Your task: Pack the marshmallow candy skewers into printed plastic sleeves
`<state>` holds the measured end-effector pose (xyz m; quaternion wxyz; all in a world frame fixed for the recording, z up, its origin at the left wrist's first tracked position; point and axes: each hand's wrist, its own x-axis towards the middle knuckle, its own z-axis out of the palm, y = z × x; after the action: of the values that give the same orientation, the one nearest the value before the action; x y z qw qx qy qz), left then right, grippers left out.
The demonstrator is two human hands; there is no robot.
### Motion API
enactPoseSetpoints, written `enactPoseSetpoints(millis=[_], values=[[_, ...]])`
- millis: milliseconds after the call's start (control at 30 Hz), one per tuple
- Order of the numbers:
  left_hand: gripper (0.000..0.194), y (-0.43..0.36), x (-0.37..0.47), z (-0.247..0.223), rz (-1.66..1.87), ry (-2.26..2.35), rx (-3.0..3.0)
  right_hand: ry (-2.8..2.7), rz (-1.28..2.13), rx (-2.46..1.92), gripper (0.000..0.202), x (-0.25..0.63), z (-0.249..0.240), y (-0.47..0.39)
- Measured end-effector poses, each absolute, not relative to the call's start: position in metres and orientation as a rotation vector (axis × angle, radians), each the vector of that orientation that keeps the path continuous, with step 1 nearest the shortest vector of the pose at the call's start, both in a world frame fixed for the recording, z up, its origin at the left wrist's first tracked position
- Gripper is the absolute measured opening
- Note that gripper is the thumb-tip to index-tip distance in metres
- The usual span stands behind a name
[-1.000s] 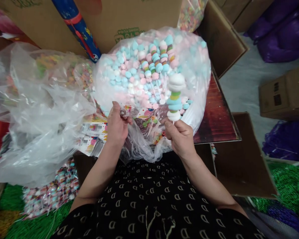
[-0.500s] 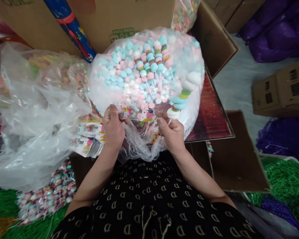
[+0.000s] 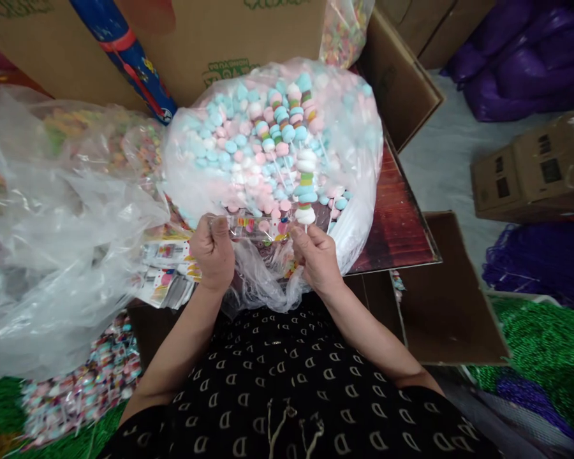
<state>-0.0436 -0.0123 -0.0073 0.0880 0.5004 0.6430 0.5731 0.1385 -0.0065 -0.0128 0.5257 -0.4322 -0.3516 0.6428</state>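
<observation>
1. Since half a second ago, the candy stick [image 3: 305,189] has swung from a lean toward the right to nearly upright in the frame, and the view I get has shifted, sliding the surroundings a little left.
2. Both hands are mostly closed. I see the left hand [image 3: 214,258], centre-left, with its fingers curled and its thumb pressed on the left end of a clear printed wrapper [image 3: 263,227].
3. At centre, the right hand [image 3: 317,260] pinches the bottom of the candy stick between thumb and fingers. The wrapper's right end reaches these fingertips; from my feed I cannot tell whether they grip it too.
4. The candy stick sits just right of centre, white marshmallows at top and bottom, blue between them, with coloured rings in the gaps.
5. Behind the hands I have a big bag [image 3: 358,229] of pink, white and blue marshmallows, with other candy sticks [image 3: 287,121] lying on it, upper centre.
6. Just left of the left hand I see more wrappers [image 3: 165,284], beside a clear bag [image 3: 67,255] at the left edge.
7. Right of centre, the red-brown table [image 3: 402,223] shows, an open box [image 3: 452,306] below it.
</observation>
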Motion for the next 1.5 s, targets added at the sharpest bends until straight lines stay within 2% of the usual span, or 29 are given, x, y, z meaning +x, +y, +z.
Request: enactPoseSetpoints(millis=[133, 333, 500, 633, 1133, 1500], values=[[0.054, -0.014, -0.040, -0.002, 1.771, 1.829, 1.679, -0.826, 1.549, -1.070, 0.043, 0.135, -0.014, -0.006], [0.051, -0.016, -0.037, -0.001, 1.764, 1.821, 1.527, -0.785, 1.584, -1.084, 0.035, 0.134, -0.017, -0.006], [0.048, -0.016, -0.039, -0.001, 1.735, 1.814, 1.670, -0.824, 1.471, -1.083, 0.024, 0.130, -0.023, -0.008], [0.050, -0.017, -0.042, -0.002, 1.764, 1.860, 1.689, -0.777, 1.462, -1.063, 0.032, 0.129, -0.023, -0.008], [0.051, -0.019, -0.041, -0.005, 1.763, 1.891, 1.567, -0.726, 1.534, -1.030, 0.034, 0.126, -0.024, -0.009], [0.050, -0.020, -0.041, -0.004, 1.747, 1.882, 1.739, -0.742, 1.576, -1.104, 0.036, 0.126, -0.020, -0.010]])
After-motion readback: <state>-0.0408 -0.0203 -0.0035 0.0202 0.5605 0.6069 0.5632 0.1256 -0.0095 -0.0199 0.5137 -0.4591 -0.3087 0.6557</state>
